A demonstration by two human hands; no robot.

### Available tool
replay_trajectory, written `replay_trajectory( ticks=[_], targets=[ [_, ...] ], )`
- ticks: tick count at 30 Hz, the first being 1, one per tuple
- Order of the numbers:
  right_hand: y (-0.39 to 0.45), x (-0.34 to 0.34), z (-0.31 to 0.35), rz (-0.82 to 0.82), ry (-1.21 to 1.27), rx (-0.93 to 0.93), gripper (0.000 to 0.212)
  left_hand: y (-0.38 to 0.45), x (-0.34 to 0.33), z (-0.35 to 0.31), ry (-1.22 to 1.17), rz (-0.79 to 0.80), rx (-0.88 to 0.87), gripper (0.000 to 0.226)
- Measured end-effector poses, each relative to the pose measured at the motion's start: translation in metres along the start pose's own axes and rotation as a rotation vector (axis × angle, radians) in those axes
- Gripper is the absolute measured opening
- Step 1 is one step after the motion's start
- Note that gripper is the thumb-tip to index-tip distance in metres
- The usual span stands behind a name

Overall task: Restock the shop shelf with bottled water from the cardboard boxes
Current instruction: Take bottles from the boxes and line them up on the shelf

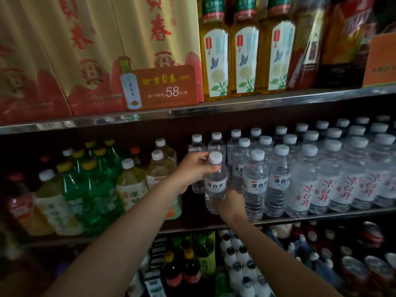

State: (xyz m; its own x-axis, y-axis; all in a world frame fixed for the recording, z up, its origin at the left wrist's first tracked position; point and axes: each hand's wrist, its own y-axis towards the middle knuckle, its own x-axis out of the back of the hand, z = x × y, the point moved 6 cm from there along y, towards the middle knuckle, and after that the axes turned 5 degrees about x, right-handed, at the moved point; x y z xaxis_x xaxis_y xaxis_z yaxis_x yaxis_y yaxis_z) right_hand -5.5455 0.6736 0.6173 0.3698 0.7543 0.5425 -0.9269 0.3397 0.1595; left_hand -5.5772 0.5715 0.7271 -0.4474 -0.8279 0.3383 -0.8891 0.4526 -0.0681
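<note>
My left hand (194, 168) has its fingers curled round the neck and shoulder of a small clear plastic water bottle with a white cap and a white label (215, 185), just under the cap, probably so I can steer the top and keep it upright. My right hand (230, 202) is low, behind the bottle's base; I can't tell how its fingers lie, the bottle hides them, but it looks like it supports or guides the bottom. The bottle is at the front edge of the middle metal shelf (300, 217), leftmost in the water block, label facing out to match. Just to its right stand rows of identical white-capped water bottles (278, 174), packed tight, then bigger red-lettered ones (325, 185). To the left, yellowish tea bottles (132, 185) and green bottles (94, 185), so this gap is the boundary slot. No cardboard box in view.
</note>
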Motion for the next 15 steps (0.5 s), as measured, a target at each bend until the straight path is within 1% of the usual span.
replay_trajectory(
  ticks=[2, 4, 8, 11, 15],
  targets=[
    [0.004, -0.011, -0.009, -0.050, -0.042, -0.056, 0.029, 0.013, 0.002, 0.013, -0.004, -0.034, 0.026, 0.042],
    [0.009, -0.017, -0.008, -0.093, -0.076, -0.076, 0.036, 0.024, 0.008, 0.018, -0.048, -0.070, 0.032, 0.041],
    [0.015, -0.027, -0.004, -0.131, -0.264, -0.026, 0.049, 0.046, 0.012, 0.019, -0.123, -0.121, 0.017, 0.036],
    [0.021, -0.028, -0.010, -0.149, -0.335, -0.014, 0.050, 0.060, 0.004, 0.014, -0.093, -0.122, -0.021, 0.028],
    [0.029, -0.026, -0.014, -0.192, -0.492, -0.009, 0.066, 0.073, -0.002, 0.011, -0.058, -0.164, -0.030, 0.034]
  ],
)
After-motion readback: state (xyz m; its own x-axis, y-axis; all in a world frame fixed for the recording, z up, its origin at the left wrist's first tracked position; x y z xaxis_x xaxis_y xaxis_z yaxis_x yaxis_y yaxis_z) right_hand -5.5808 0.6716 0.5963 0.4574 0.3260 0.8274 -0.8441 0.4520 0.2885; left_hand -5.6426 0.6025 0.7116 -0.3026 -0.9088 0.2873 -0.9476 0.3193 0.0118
